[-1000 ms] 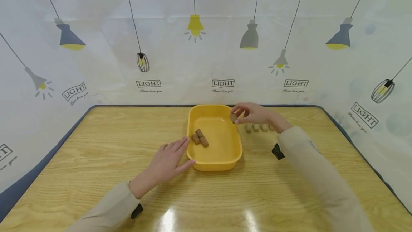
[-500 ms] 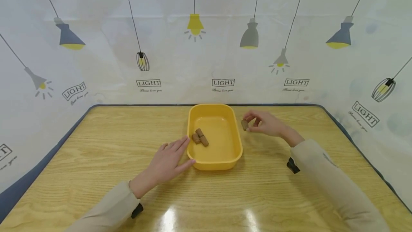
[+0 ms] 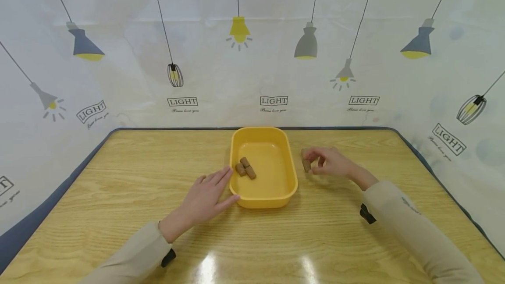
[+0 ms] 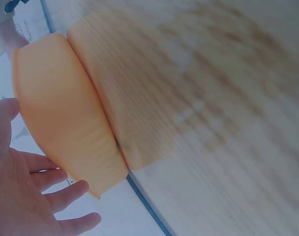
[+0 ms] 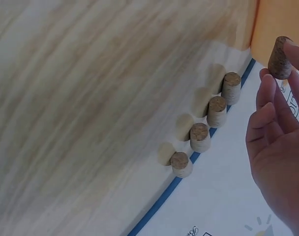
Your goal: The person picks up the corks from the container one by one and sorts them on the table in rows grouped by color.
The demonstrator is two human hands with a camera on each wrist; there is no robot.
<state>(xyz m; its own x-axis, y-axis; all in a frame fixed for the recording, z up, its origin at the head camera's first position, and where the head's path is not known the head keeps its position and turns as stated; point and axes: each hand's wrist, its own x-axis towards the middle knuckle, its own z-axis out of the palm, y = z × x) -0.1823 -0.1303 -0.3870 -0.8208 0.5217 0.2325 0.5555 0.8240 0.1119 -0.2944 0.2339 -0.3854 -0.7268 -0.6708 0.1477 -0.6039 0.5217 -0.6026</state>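
Note:
A yellow plastic basin (image 3: 263, 203) stands on the wooden table, with several brown corks (image 3: 245, 170) lying inside at its left. My left hand (image 3: 205, 196) rests its extended fingers and thumb on the basin's left rim. Just right of the basin, my right hand (image 3: 331, 163) pinches a cork (image 5: 280, 61) between thumb and fingers. The right wrist view shows this cork above the table, near a row of several upright corks (image 5: 217, 112). From the head, that row is mostly hidden behind the right hand.
The table (image 3: 158, 152) has a dark blue edge strip at the back and sides. Behind it hangs a white sheet (image 3: 221, 73) printed with lamps and the word LIGHT. A black strap piece (image 3: 368, 214) shows under the right sleeve.
My right hand, pinching the cork, has moved from the basin's right rim to the right and nearer to me. The left hand and the corks in the basin have stayed put.

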